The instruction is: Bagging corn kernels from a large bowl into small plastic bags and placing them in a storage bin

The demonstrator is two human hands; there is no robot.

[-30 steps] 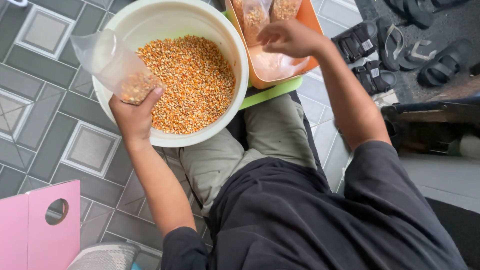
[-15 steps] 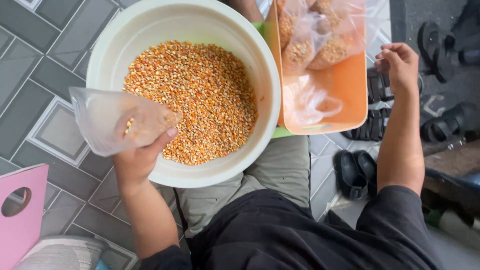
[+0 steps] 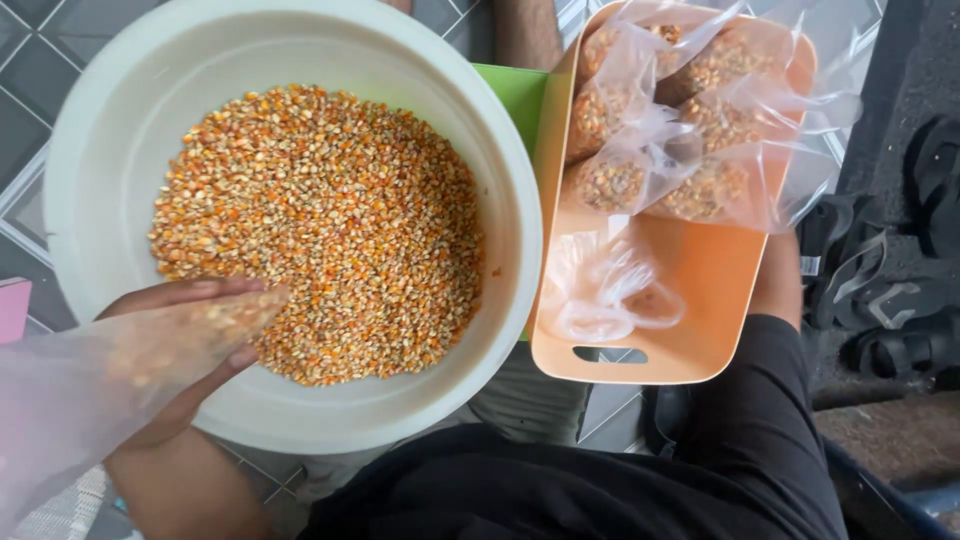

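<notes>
My left hand [image 3: 195, 335] grips a clear plastic bag [image 3: 90, 400] with a few corn kernels in it, at the near left rim of a big white bowl [image 3: 522, 215]. The bag's mouth lies against the heap of dried orange corn kernels [image 3: 320, 230] that fills the bowl. To the right of the bowl is an orange tray [image 3: 705, 310] holding several filled bags of corn [image 3: 655, 140] at its far end and an empty crumpled bag [image 3: 600, 290] nearer me. Only my right forearm [image 3: 780, 285] shows beside the tray; that hand is hidden.
A green board [image 3: 512, 92] sticks out between bowl and tray. Dark sandals [image 3: 900, 310] lie on the floor at the right. A pink object [image 3: 12, 308] peeks in at the left edge. Grey patterned tiles [image 3: 30, 60] surround the bowl.
The view has closed in on the bowl. My left hand has lowered the bag's mouth into the corn. My right hand, raised beside the tray before, has dropped out of sight.
</notes>
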